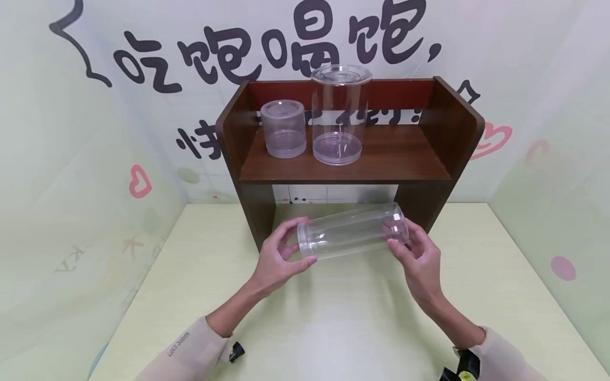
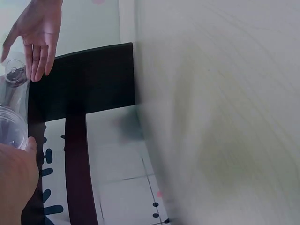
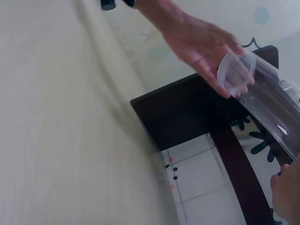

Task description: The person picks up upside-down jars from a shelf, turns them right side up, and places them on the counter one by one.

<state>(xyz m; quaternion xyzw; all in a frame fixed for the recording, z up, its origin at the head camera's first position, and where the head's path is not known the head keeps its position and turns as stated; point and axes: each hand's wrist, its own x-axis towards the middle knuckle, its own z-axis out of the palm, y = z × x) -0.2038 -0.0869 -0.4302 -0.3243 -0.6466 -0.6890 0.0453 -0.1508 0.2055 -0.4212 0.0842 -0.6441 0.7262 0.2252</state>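
A tall clear plastic jar (image 1: 352,231) is held lying nearly sideways in front of the shelf, its right end slightly higher. My left hand (image 1: 278,260) grips the lidded left end, thumb below and fingers behind the rim. At the other end my right hand (image 1: 422,263) holds the jar between thumb and fingers. In the left wrist view the round end of the jar (image 2: 11,131) shows beside the left hand (image 2: 16,173). The right wrist view shows the lid (image 3: 229,75) against the fingers of the left hand (image 3: 199,44).
A dark brown wooden shelf (image 1: 381,153) stands at the back of the pale table (image 1: 333,323). On its upper board sit a short clear jar (image 1: 284,129) at the left and a taller clear jar (image 1: 339,121) beside it. A printed cloth (image 1: 152,32) hangs behind.
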